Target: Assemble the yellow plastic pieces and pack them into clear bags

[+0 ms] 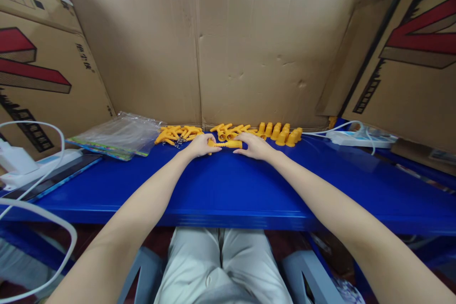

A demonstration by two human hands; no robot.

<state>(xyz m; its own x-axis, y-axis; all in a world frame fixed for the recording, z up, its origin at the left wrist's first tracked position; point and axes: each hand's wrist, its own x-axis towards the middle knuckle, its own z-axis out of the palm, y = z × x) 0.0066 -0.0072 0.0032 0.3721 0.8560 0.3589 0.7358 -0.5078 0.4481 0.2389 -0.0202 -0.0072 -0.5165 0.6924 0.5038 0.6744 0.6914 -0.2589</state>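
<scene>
My left hand (200, 146) is closed on a yellow plastic piece with a ridged shaft (218, 144), held level just above the blue table. The shaft's right end meets a yellow cup-shaped piece (234, 144). My right hand (255, 146) has thumb and fingers around that cup. Left of my left hand lies a pile of yellow branched pieces (173, 134), with small metal rings or hooks (179, 142) among them. Behind my hands is a row of similar yellow pieces (230, 131). Several yellow cups (285, 134) stand upside down beyond my right hand.
Clear plastic bags (119, 133) lie at the left on the blue table (228, 190). Power strips stand at the left (39, 169) and the right (361, 139), with white cables. Cardboard walls (270, 57) enclose the back and sides.
</scene>
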